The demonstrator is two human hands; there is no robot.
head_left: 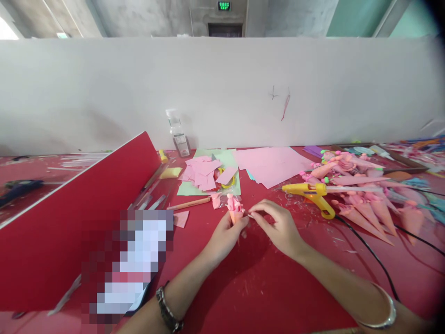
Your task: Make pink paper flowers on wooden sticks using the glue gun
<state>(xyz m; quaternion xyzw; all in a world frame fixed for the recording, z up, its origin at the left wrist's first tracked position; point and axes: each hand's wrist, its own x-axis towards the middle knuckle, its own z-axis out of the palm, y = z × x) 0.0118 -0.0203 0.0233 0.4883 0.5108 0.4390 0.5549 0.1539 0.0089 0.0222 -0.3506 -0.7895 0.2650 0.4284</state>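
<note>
My left hand point(224, 236) is closed around a small pink paper cone point(235, 214), held upright with a frilly pink filling at its top. Just right of it, the thumb and fingertips of my right hand point(280, 228) pinch together close to the cone's side. A tiny pale bit shows at those fingertips, too small to name. To the right lies a yellow hot glue gun point(308, 189) with a clear glue stick in its back, its nozzle pointing left. Many similar pink cones point(373, 211) are heaped beyond it.
Cut pink paper pieces point(201, 171) and a yellow tape roll point(227, 178) lie on a green sheet point(186, 188). Large pink sheets point(274, 162) lie behind. A wooden stick point(191, 203), a blurred-out phone point(139, 264) and a red partition point(86, 222) are left. A black cord point(368, 248) crosses the right.
</note>
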